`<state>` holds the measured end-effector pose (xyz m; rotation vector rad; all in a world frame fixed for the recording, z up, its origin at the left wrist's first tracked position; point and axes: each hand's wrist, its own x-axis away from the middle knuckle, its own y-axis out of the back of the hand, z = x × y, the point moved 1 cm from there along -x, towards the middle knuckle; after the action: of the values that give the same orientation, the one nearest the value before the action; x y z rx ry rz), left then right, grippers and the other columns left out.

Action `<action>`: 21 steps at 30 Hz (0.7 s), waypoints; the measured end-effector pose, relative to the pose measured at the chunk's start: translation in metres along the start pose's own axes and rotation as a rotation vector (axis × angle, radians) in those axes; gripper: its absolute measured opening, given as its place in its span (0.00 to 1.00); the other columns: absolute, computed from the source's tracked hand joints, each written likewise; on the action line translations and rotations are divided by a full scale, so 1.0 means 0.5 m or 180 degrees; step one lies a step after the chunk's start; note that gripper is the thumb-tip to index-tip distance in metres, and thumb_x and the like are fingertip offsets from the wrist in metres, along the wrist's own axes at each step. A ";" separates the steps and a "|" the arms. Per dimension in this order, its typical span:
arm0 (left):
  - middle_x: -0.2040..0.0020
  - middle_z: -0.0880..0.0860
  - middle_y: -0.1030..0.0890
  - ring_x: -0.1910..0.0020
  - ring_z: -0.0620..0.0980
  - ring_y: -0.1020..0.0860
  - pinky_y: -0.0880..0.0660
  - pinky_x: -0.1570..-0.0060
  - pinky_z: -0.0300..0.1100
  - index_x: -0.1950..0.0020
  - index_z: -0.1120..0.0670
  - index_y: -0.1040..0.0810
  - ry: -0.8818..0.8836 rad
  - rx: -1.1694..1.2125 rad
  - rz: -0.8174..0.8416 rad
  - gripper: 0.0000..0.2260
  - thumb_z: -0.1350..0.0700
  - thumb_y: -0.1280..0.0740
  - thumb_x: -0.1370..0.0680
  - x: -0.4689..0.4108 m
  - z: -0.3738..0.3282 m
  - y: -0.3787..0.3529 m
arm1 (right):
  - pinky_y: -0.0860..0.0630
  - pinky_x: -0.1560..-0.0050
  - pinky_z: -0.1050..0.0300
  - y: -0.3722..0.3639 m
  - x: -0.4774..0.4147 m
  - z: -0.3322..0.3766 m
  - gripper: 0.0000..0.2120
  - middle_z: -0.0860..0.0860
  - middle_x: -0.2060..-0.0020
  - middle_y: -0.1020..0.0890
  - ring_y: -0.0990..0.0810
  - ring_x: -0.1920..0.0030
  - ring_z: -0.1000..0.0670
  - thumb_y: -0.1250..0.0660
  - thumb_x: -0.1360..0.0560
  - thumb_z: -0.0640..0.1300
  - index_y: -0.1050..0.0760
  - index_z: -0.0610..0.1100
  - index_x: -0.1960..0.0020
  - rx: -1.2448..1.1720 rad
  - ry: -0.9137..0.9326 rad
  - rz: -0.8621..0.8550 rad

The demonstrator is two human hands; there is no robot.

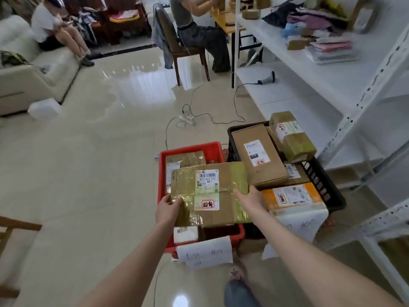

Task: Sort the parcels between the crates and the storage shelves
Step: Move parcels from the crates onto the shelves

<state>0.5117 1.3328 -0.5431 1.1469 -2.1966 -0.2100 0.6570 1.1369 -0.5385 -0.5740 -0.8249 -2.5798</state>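
A large flat brown cardboard parcel (pixel 208 193), banded with glossy yellowish tape and carrying white shipping labels, is held roughly level above the red plastic crate (pixel 192 149), which has smaller parcels lying in it. The left hand (pixel 168 210) grips the parcel's near left corner, fingers curled over the taped edge. The right hand (pixel 253 197) holds the right edge, thumb on top. Its fingers seem to wrap underneath, though the box hides them.

Just beside the red crate stands a black plastic crate (pixel 321 180) piled with cardboard boxes and an orange-and-white parcel (pixel 292 198). The white metal storage shelves (pixel 332 89) rise to the right.

The parcel looks stiff and keeps its shape, so it should carry flat without sagging. Its weight is likely moderate. The shiny tape may be slippery, so holding opposite edges with the fingers beneath the base is safer than pinching the top face.
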 end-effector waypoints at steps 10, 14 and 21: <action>0.39 0.56 0.22 0.44 0.56 0.22 0.24 0.42 0.54 0.26 0.53 0.35 0.0379 -0.0101 -0.0142 0.29 0.60 0.31 0.26 -0.321 -0.066 -0.059 | 0.28 0.47 0.50 -0.150 -0.316 0.142 0.22 0.48 0.37 0.28 0.30 0.38 0.42 0.36 0.23 0.48 0.34 0.47 0.31 0.1078 0.0037 0.0171; 0.41 0.55 0.21 0.46 0.55 0.22 0.23 0.44 0.52 0.31 0.55 0.31 0.0372 -0.0330 -0.0205 0.26 0.61 0.30 0.28 -0.421 -0.064 -0.077 | 0.29 0.46 0.49 -0.216 -0.398 0.152 0.26 0.48 0.34 0.29 0.32 0.36 0.42 0.35 0.23 0.47 0.37 0.46 0.28 0.1161 -0.0062 0.0183; 0.35 0.55 0.25 0.39 0.55 0.25 0.26 0.39 0.52 0.26 0.53 0.36 0.0247 -0.0569 -0.0185 0.30 0.62 0.32 0.27 -0.581 -0.044 -0.119 | 0.28 0.41 0.47 -0.318 -0.516 0.133 0.35 0.48 0.31 0.30 0.34 0.33 0.41 0.31 0.26 0.46 0.44 0.46 0.25 0.1039 -0.0343 -0.0023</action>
<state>0.6851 1.5273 -0.6867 1.1014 -2.0338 -0.3727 0.8206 1.3552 -0.6862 -0.6124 -1.2540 -2.3644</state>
